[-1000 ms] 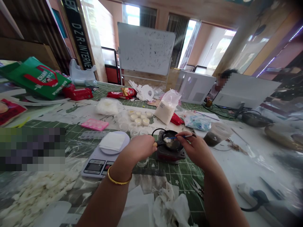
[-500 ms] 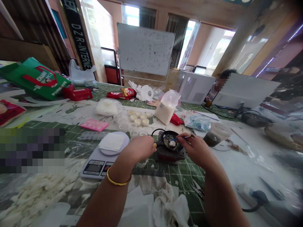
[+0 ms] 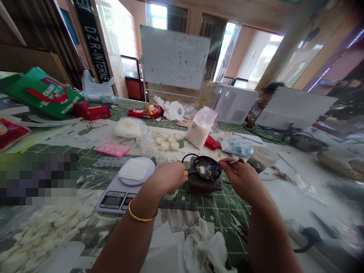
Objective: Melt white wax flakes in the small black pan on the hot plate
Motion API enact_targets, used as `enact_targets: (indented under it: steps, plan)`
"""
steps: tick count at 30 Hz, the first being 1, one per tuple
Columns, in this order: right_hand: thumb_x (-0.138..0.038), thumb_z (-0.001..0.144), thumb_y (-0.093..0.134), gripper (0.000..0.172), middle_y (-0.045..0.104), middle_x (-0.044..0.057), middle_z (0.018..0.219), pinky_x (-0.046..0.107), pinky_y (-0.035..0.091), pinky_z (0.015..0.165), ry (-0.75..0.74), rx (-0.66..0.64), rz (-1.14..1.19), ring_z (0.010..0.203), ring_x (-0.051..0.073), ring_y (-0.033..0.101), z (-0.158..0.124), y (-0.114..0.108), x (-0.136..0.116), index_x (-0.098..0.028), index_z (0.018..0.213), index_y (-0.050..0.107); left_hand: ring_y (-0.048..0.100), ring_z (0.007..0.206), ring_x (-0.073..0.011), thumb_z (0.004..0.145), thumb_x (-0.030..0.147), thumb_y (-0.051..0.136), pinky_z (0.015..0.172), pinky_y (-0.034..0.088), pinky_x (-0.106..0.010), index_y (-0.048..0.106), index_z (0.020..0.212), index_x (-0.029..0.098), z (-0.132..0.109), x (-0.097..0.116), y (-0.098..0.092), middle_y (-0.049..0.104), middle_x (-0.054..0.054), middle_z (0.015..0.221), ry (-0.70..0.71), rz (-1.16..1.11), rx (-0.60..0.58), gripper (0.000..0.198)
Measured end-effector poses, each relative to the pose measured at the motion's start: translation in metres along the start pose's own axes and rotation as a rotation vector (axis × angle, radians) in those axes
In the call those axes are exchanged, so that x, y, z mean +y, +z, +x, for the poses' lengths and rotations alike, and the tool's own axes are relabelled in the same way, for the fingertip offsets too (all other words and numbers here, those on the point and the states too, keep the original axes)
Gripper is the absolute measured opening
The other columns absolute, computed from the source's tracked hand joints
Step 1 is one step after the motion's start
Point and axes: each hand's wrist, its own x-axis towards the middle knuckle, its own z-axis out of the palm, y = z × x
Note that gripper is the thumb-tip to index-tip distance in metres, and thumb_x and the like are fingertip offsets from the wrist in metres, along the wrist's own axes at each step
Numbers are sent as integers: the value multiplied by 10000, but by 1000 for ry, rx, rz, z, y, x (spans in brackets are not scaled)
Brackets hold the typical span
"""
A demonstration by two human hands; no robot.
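Observation:
A small black pan (image 3: 211, 175) with a whitish lump in it sits on a little red burner (image 3: 203, 185) on the green mat. My left hand (image 3: 166, 177) is closed round the pan's handle, a gold bangle on its wrist. My right hand (image 3: 244, 179) pinches a thin blue stick (image 3: 218, 165) whose tip reaches into the pan.
A digital scale (image 3: 119, 189) with white paper stands to the left. Small filled cups (image 3: 167, 141), a bag of white granules (image 3: 200, 129), a pink tray (image 3: 113, 149) and a lidded cup (image 3: 260, 159) lie behind. Crumpled tissue (image 3: 207, 246), scissors (image 3: 239, 226) and white flakes (image 3: 36, 235) are near. A person sits behind white boxes (image 3: 295, 108).
The blue stick's tip has shifted about inside the pan and the whitish lump has moved with it. My right hand has drifted slightly right. My left hand has kept hold of the handle.

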Motion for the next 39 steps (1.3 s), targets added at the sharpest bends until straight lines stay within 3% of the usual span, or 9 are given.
enact_targets:
  steps: [4,8,13,17,21,25,29,36,39]
  plan:
    - [-361,847,333,332,647,35,764,287,372,688,-33,-86,47,761,187,579,0,0,-3,-202,830,624,563,665,-184,787,351,359,556,367,-271,576,708,165,1,1,0,615,-70,746,-1,-1,10,297]
    - [-371,843,352,311,654,23,802,289,371,711,13,-27,67,784,185,578,-1,0,-6,-217,863,621,560,667,-178,782,339,362,562,369,-265,581,708,162,1,0,-1,620,-76,743,-2,2,-4,291]
    - [-359,844,352,310,653,25,816,287,371,716,-25,-88,83,791,183,575,-2,1,-8,-211,834,624,563,671,-178,786,348,366,558,367,-263,580,710,166,-1,0,-1,622,-72,756,-3,-6,7,291]
    - [-384,840,348,328,651,38,784,302,364,715,6,0,15,777,196,570,-3,1,-4,-208,867,625,564,677,-175,783,353,366,552,361,-257,578,696,158,-1,0,0,622,-75,746,0,-5,6,301]
    - [-372,839,344,342,646,51,744,297,364,696,-12,-41,-17,749,195,571,-3,0,-1,-199,819,639,556,659,-172,781,351,362,532,348,-257,575,697,165,0,-1,1,617,-65,743,4,-5,10,295]
    - [-368,840,362,309,657,36,794,297,359,709,6,72,-15,752,188,573,-2,0,-1,-220,874,630,544,646,-170,777,334,369,538,347,-259,577,696,172,0,0,0,616,-68,731,7,1,0,276]
    - [-357,842,350,328,651,49,753,301,363,709,-24,-34,-31,769,200,570,-2,1,-3,-207,837,643,544,654,-177,784,331,359,562,361,-270,585,714,170,-1,1,-1,617,-75,738,7,-7,-8,286]
    - [-376,850,332,360,651,44,793,304,360,735,-24,-96,-7,781,189,568,-3,-1,-5,-201,787,640,554,648,-185,782,327,364,535,346,-276,570,678,161,-1,0,1,617,-75,725,19,-12,18,283]
    - [-357,849,334,361,645,54,739,310,356,740,-1,-63,-49,785,196,566,-3,-2,-2,-191,764,643,552,643,-179,783,333,369,536,346,-272,567,675,162,-1,0,0,616,-72,719,17,-17,9,284]
